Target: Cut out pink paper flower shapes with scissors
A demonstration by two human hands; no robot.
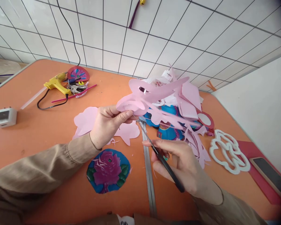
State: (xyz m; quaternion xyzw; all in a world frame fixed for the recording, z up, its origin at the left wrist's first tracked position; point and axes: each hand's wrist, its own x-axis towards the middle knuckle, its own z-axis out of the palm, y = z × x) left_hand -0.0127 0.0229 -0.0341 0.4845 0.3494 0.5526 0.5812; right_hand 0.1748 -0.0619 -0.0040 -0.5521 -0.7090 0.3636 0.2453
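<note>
Pinched between the thumb and fingers of my left hand (111,123) is pink paper (152,90), partly cut, with curling strips trailing off to the right. My right hand (178,162) grips a pair of scissors (164,161) with dark handles. Their blades point up and left, with the tips at the lower edge of the paper near my left fingertips. Beneath my left hand lie pink cut-out shapes (85,120) on the table. Closer to me is a round blue fabric piece with a rose (108,171), a few thin pink slivers on it.
A yellow glue gun (58,83), keys (77,88) and a white adapter (4,117) sit at left on the orange table (67,193). At right are pink scraps (196,143), blue patterned fabric (168,132), white cloud-shaped outlines (229,151) and a phone (270,175).
</note>
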